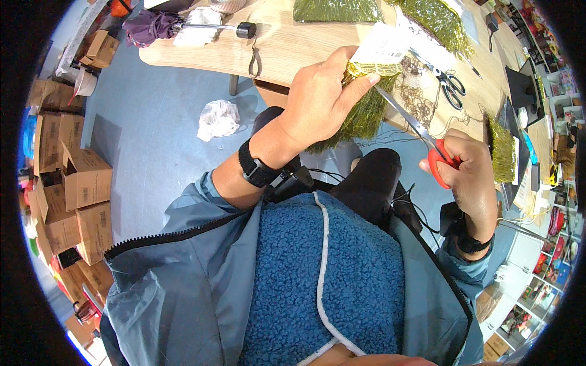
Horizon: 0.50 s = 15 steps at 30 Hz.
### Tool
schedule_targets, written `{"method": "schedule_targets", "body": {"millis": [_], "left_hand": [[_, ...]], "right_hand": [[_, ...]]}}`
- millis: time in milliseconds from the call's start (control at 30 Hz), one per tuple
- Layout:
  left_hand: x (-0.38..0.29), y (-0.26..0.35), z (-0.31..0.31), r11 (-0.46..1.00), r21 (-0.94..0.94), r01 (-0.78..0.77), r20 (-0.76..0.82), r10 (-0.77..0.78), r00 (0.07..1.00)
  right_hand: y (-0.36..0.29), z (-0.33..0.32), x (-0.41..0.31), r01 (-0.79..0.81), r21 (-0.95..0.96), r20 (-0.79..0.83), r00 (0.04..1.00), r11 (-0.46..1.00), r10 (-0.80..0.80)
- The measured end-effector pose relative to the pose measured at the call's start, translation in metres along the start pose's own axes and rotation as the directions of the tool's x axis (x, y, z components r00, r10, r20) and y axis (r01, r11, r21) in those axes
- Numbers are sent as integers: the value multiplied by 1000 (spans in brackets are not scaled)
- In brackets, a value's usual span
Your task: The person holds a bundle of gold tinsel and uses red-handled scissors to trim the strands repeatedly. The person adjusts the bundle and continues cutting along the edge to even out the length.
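Observation:
Between thumb and fingers, my left hand (320, 98) pinches the gold-edged top of a bundle of green tinsel fringe (366, 112). A white card (380, 43) bearing print rises from that edge. My right hand (471, 164) has its fingers through the red handles of a pair of scissors (414, 123). The blades point up and left, and their tips lie beside the fringe, close to my left thumb. Whether the tips touch the fringe I cannot tell. Loose brown threads (419, 98) lie tangled on the wooden table (274, 50) beyond the blades.
Black-handled scissors (451, 89) lie on the table. More green fringe (339, 10) rests at the back, and another fringe piece (501, 148) at the right. A purple umbrella (153, 27) lies at the left end. Cardboard boxes (87, 178) and a white plastic bag (219, 120) are on the floor.

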<state>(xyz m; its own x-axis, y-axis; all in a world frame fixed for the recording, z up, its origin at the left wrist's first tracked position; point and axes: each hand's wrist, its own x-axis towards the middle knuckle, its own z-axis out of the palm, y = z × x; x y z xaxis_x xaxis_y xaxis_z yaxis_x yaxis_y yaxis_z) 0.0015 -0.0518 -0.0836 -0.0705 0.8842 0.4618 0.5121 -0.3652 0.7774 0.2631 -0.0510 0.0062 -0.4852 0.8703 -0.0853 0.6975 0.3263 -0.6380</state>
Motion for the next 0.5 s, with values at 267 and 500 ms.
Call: {"method": "schedule_targets", "body": {"millis": [267, 500], "left_hand": [[0, 0, 1, 1000, 4, 11, -12, -11, 1000], [1, 2, 1, 999, 36, -5, -9, 5, 1000]], "right_hand": [[-1, 3, 1, -51, -37, 16, 999, 998, 51], [-2, -1, 0, -43, -100, 23, 999, 994, 45]]}}
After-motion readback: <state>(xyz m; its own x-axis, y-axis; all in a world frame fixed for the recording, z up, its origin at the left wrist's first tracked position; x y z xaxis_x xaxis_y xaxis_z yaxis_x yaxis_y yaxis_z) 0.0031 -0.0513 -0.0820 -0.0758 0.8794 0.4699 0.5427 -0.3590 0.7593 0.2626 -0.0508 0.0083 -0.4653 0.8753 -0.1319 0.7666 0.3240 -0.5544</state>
